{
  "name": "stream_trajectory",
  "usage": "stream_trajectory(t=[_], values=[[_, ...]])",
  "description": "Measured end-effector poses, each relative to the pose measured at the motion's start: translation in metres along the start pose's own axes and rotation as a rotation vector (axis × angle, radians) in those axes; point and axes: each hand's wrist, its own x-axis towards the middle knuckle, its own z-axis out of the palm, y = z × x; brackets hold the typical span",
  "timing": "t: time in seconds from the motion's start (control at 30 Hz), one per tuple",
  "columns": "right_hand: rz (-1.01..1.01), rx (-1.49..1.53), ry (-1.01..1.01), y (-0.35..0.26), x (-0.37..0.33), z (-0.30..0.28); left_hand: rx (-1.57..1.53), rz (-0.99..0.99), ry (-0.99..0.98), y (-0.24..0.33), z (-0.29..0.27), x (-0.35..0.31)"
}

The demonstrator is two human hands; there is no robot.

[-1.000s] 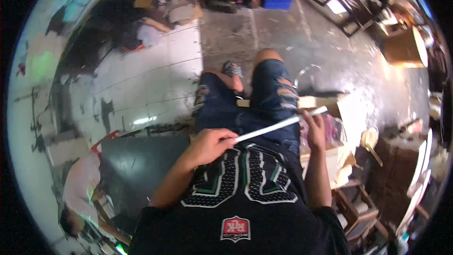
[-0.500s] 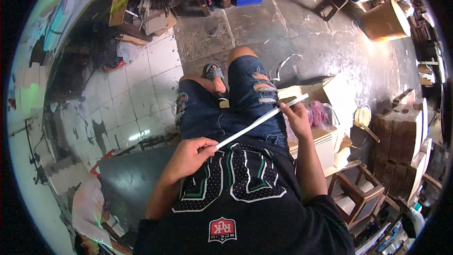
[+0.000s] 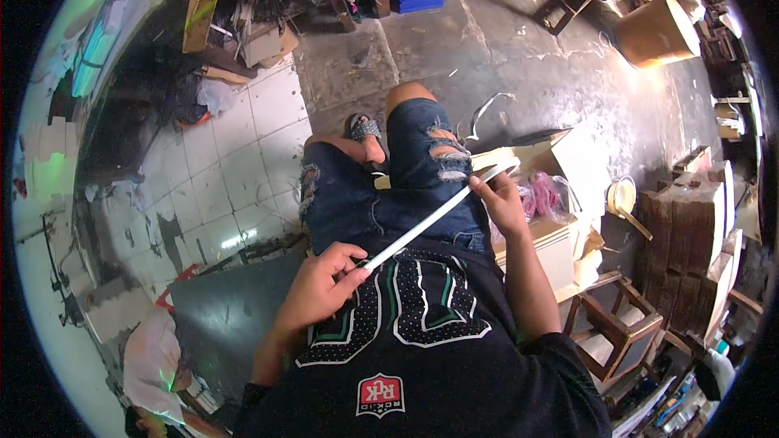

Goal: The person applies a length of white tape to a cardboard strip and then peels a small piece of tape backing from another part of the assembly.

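Note:
A long, narrow white strip [image 3: 423, 225] stretches slantwise over my lap, its near end at the left and its far end at the right. My left hand [image 3: 326, 282] pinches the near end between thumb and fingers, just above my shirt. Toward the far end, my right hand [image 3: 501, 201] grips the strip, and a short piece sticks out beyond the fingers. Whether the strip is paper or plastic I cannot tell.
Right of my leg stand cardboard pieces [image 3: 540, 258] and a pink plastic bundle [image 3: 542, 195]. A wooden stool [image 3: 625, 326], brown stacks [image 3: 686, 223] and a tan bucket [image 3: 659, 31] are farther right. Another person in a white shirt [image 3: 152, 357] is at the lower left, beside a dark table [image 3: 231, 300].
My left hand has shifted slightly down, and its fingers are a little more spread at the strip's end. My right hand has moved slightly left along with the strip.

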Motion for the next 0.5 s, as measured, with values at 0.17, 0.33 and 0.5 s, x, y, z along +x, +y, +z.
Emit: stream_trajectory(t=[0.17,0.33,0.5], values=[[0.004,-0.016,0.013,0.004,-0.004,0.0,-0.009,0.012,-0.071,-0.005,-0.004,0.001],[-0.08,-0.04,0.072,0.005,-0.007,0.006,0.034,0.028,-0.087,-0.006,-0.006,0.001],[-0.094,-0.125,0.103,0.003,-0.008,0.01,0.013,-0.003,-0.083,-0.003,-0.005,0.001]])
